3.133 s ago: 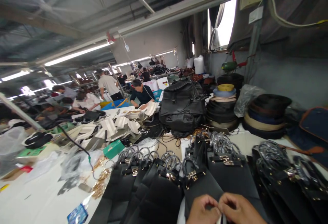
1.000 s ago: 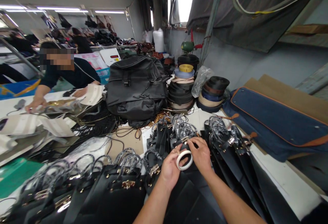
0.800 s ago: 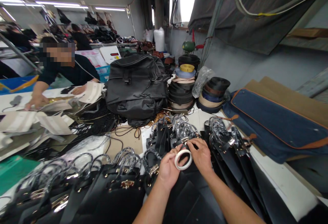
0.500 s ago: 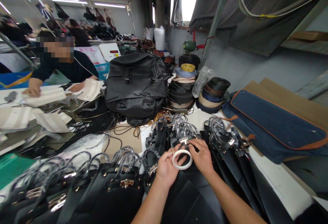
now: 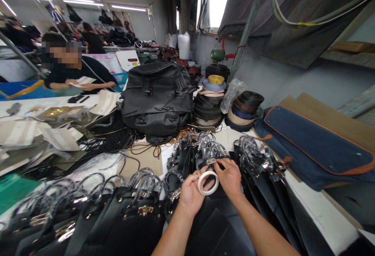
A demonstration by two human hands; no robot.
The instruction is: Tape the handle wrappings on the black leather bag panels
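A white roll of tape (image 5: 200, 187) is held in my left hand (image 5: 190, 193), its ring standing out in front of the fingers. My right hand (image 5: 230, 176) is closed, with thumb and fingertips pinching at the shiny metal clasp (image 5: 211, 162) of a black handbag (image 5: 216, 217). Both hands are close together over the upper edge of this bag, and its front is partly covered by my wrists. Whether a strip of tape runs between the hands cannot be made out. Plastic-wrapped handles (image 5: 213, 148) rise just behind the clasp.
More black handbags (image 5: 131, 224) lie at left, others (image 5: 263, 178) at right. Behind stand a large black backpack (image 5: 158, 99) and stacked strap rolls (image 5: 209, 105). A blue bag (image 5: 316, 135) lies at right. A co-worker (image 5: 93, 72) sits across the table at left.
My right hand's fingers have shifted slightly at the clasp, whose visible outline has changed to a flat oblong. My left hand keeps the tape roll. The co-worker has lifted a cream piece off the table.
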